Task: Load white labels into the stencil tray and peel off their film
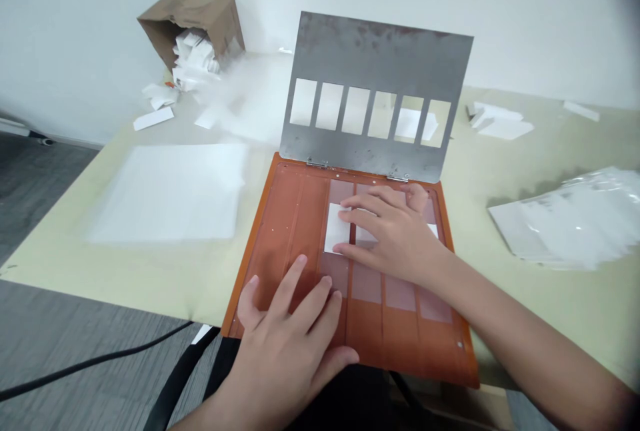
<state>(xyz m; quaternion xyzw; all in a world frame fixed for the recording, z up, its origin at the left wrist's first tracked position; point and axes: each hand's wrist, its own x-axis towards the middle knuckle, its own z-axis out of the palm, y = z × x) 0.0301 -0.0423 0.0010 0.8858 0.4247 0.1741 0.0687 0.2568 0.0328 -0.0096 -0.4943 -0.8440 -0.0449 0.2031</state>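
While R hand (395,231) rests parted fingers on white card (335,230) in orange board (274,224), L hand (293,338) is spread, empty; min. 3 cards in, metal lid (380,51) up, so prob. only part done.

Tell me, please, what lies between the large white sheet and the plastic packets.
The head view shows the orange board, its raised metal plate, the left hand and right hand there.
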